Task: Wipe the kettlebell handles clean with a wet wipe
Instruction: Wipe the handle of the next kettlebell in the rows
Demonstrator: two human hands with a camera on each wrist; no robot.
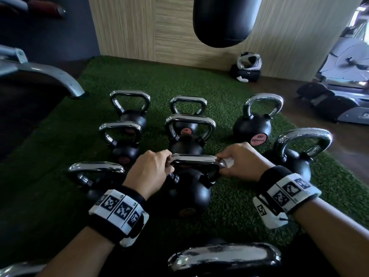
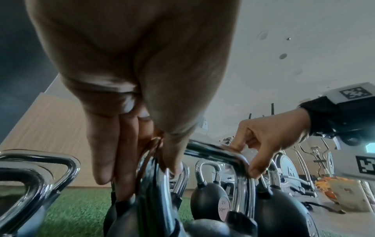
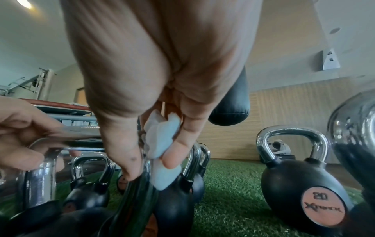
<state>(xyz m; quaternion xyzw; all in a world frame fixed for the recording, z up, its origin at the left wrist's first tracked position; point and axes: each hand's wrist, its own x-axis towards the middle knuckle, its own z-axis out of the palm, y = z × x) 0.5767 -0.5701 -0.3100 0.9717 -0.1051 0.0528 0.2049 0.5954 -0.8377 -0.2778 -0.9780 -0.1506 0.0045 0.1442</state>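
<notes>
Right at the near kettlebell [image 1: 185, 188], the right hand [image 1: 239, 162] pinches a bunched pale wet wipe [image 3: 162, 144] between thumb and fingers and presses it against the right corner of the chrome handle [image 1: 194, 157]. The left hand [image 1: 148, 172] is curled round the left corner of the same handle, thumb on the near side. This kettlebell stands upright on the green turf mat [image 1: 229, 96], close in front of the person.

Around it stand more black kettlebells with chrome handles: one just to the left [image 1: 95, 174], two rows behind, and one marked 20 [image 1: 252, 126] off to the right. Both wrists carry black bands with white patterned tags. A black punching bag [image 1: 221, 21] hangs before the wood-panelled wall [image 1: 129, 27] beyond the mat.
</notes>
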